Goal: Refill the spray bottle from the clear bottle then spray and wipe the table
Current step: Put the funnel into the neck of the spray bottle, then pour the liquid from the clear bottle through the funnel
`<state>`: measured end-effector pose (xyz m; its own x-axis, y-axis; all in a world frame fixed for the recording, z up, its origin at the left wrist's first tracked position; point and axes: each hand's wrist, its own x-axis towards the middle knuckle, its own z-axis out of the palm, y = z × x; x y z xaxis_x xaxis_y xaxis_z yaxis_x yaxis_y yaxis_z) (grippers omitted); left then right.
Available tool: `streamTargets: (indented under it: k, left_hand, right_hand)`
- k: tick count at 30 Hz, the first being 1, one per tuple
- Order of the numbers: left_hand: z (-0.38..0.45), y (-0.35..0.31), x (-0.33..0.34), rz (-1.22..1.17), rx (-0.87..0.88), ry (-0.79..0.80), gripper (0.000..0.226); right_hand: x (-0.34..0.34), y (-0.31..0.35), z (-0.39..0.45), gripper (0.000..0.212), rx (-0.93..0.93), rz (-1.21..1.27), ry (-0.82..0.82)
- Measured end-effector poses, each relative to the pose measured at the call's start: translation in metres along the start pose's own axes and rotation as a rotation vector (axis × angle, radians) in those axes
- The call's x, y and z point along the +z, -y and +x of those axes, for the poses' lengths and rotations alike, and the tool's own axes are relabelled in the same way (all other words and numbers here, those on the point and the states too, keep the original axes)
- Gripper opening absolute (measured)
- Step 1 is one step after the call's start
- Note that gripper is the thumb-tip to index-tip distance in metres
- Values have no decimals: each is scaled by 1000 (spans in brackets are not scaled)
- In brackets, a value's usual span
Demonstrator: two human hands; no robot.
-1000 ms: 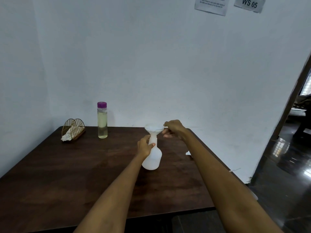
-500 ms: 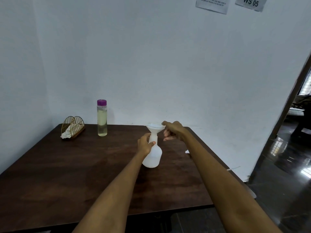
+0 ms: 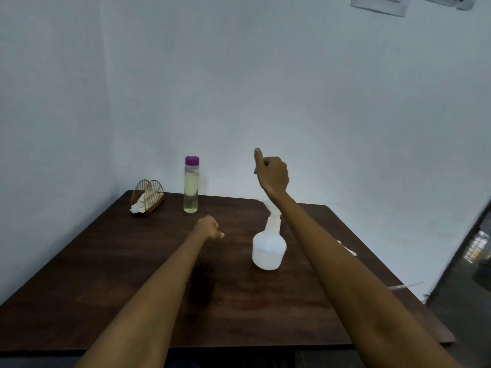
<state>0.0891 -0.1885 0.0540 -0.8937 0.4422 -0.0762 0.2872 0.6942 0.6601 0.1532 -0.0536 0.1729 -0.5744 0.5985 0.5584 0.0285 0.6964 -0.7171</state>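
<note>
The white spray bottle (image 3: 268, 249) stands upright on the dark wooden table (image 3: 106, 274), right of centre. A white funnel (image 3: 269, 208) sits in its neck, partly hidden behind my right forearm. My right hand (image 3: 272, 173) is raised above and behind the bottle, fingers curled and thumb up, with nothing in it. My left hand (image 3: 210, 229) hovers low over the table to the left of the bottle, fingers curled, apart from it. The clear bottle (image 3: 191, 189) with a purple cap holds pale yellow liquid and stands at the back of the table.
A gold wire napkin holder (image 3: 147, 195) with a white tissue sits in the back left corner. A small white object (image 3: 346, 249) lies by the table's right edge. White walls close the back and left. A dark doorway opens on the right.
My left hand let go of the spray bottle's neck and moved left. My right hand released the funnel rim and rose. The view shifted left, so the bottle appears further right.
</note>
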Motion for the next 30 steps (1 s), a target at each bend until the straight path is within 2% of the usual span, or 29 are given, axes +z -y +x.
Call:
streamTargets:
  k: [5, 11, 13, 16, 19, 22, 27, 30]
  left_hand:
    - [11, 62, -36, 243, -177, -3, 52]
    - [39, 112, -70, 369, -338, 33, 58]
    - [50, 125, -68, 436, -393, 46, 65]
    - [71, 132, -68, 462, -447, 103, 75]
    - [91, 131, -75, 499, -444, 99, 66]
    - [103, 126, -77, 630, -427, 71, 54]
    - [111, 120, -77, 792, -408, 138, 46]
    - [115, 125, -74, 773, -424, 129, 52]
  right_hand:
    - [79, 26, -6, 55, -13, 135, 239]
    - [176, -19, -9, 31, 136, 72, 439]
    - [202, -34, -9, 35, 223, 74, 458]
    - [235, -46, -8, 51, 263, 111, 493]
    - [265, -47, 5, 69, 275, 163, 468]
    - [285, -41, 32, 76, 308, 195, 415]
    - [304, -35, 50, 69, 345, 222, 421]
    - [307, -31, 46, 59, 345, 200, 357]
